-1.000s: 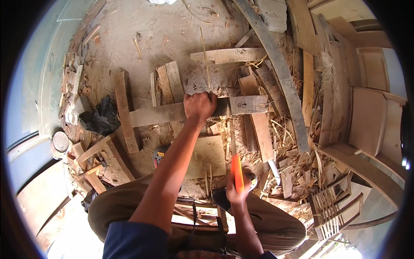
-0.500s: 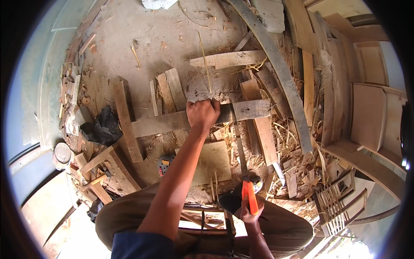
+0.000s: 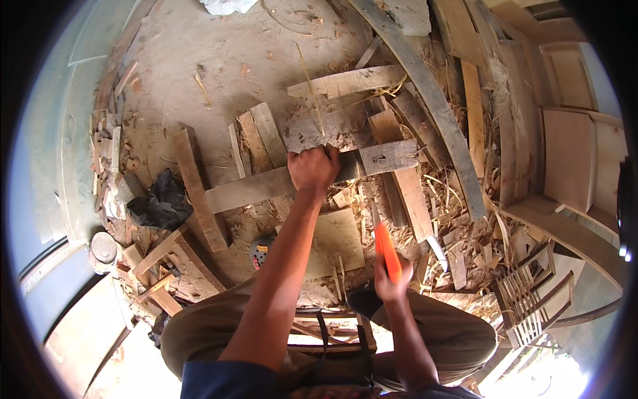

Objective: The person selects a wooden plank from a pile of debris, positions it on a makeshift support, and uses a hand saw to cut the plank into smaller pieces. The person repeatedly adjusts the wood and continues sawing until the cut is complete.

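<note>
Here, the left hand [image 3: 312, 167] grips the long wooden plank [image 3: 266, 186]; the right hand [image 3: 392, 284] holds an orange-handled tool [image 3: 387, 253].

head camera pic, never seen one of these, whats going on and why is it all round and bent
The camera sits on a person's head and looks down through a fisheye lens, so straight edges curve. The two arms rising from the lower edge are the person's own. The left hand grips a long plank lying across other boards on a dirt floor strewn with wood scraps. The right hand holds an orange-handled tool; its thin blade points toward the plank. Their knees show below.
</note>
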